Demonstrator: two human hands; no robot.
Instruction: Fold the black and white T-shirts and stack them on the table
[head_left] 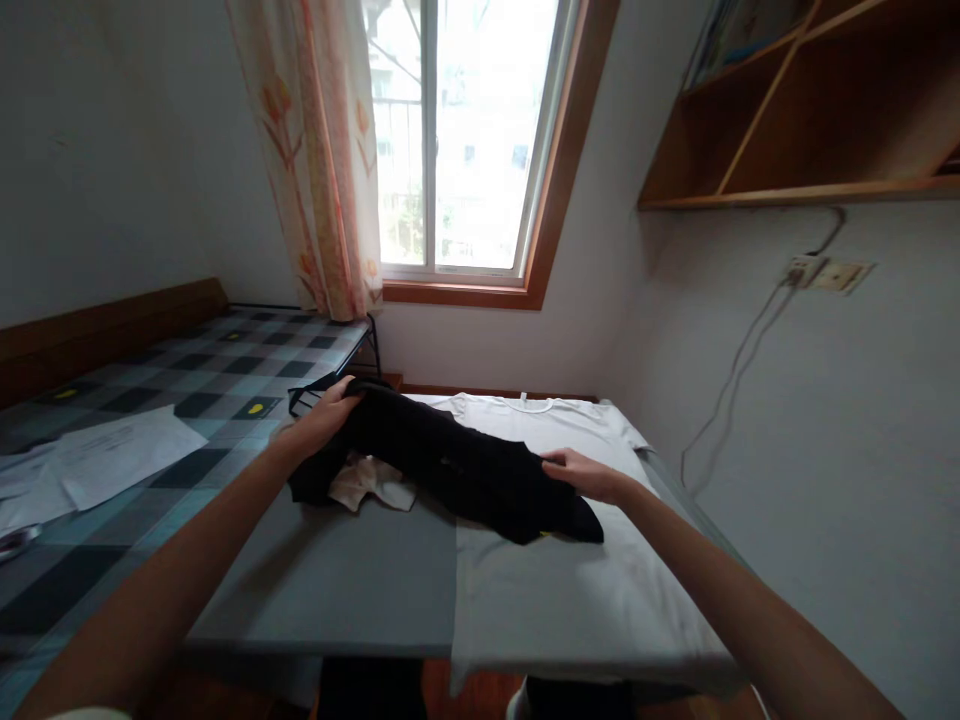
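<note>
Garment [465, 465]: black, with a yellow spot at its lower edge. Shirt [570, 590]: plain white. Cloth [367, 482]: pale cream. Table [345, 580]: plain grey. Bedding [176, 365]: checked black, grey and pale blue; bears yellow motifs. Curtain [330, 180]: cream, shows orange tulips. Window surround [465, 293]: reddish brown. Shelf [750, 197]: brown. Papers [124, 455]: white.

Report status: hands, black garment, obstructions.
Left hand and right hand gripping black garment. Garment spans between them. White shirt spread beneath its right end.
</note>
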